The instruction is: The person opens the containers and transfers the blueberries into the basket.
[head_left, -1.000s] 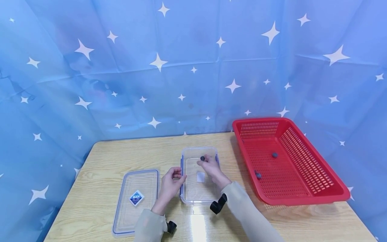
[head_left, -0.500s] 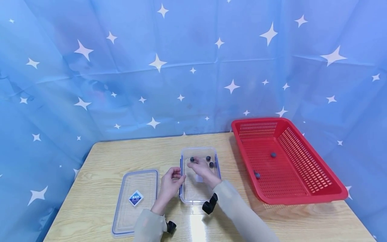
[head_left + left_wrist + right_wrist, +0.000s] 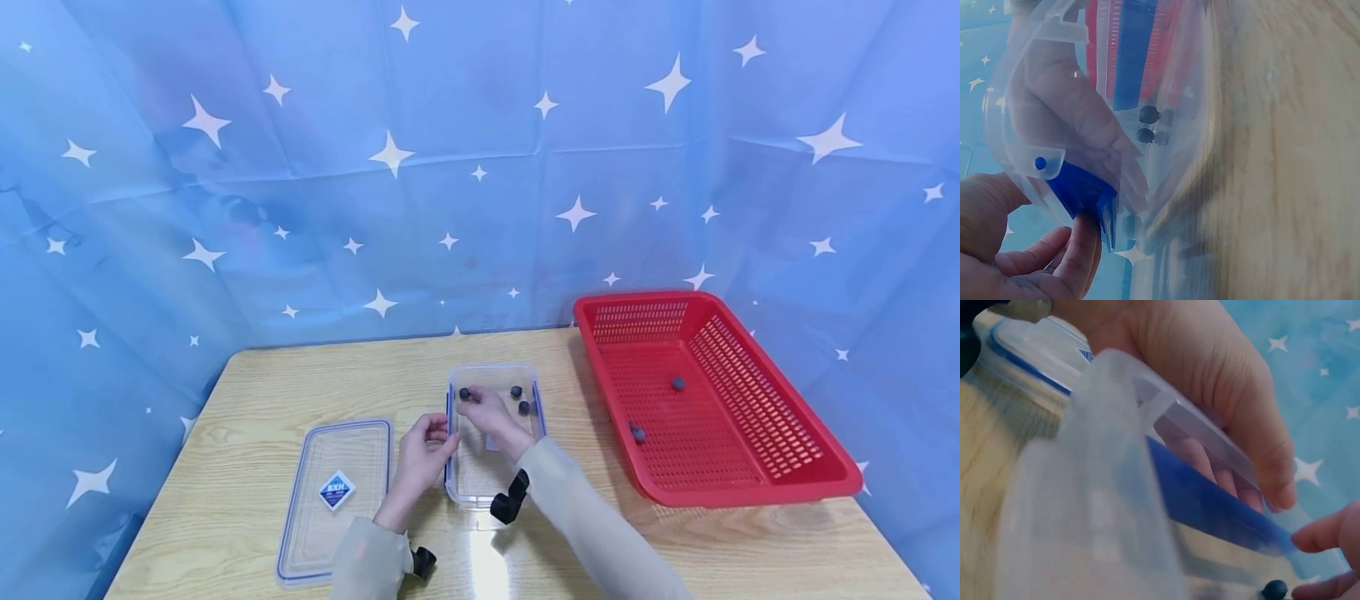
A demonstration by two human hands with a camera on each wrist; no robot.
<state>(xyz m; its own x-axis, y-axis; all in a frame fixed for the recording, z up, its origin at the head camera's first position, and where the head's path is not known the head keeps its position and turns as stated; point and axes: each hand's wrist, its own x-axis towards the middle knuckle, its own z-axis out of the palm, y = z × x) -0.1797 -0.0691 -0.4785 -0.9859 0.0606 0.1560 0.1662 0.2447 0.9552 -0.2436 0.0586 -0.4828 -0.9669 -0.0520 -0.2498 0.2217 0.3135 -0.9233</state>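
A clear plastic food container with blue side latches lies lengthwise in front of me. My left hand holds its left wall, the thumb over the rim and the fingers outside by the blue latch. Inside the container, my right hand is at the back left, fingers spread apart. One of its fingertips is right at a blueberry on the floor by the left wall; another is at the blue latch strip. Two other blueberries lie near the container's right wall.
A red perforated basket stands on the right, with two blueberries in it. The blue-edged clear lid lies left of the container. A blue star-patterned curtain hangs behind the wooden table.
My right hand has moved left inside the container, and the blueberry at its fingertips has gone left to the wall. The two blueberries at right have come into view. My left hand stays.
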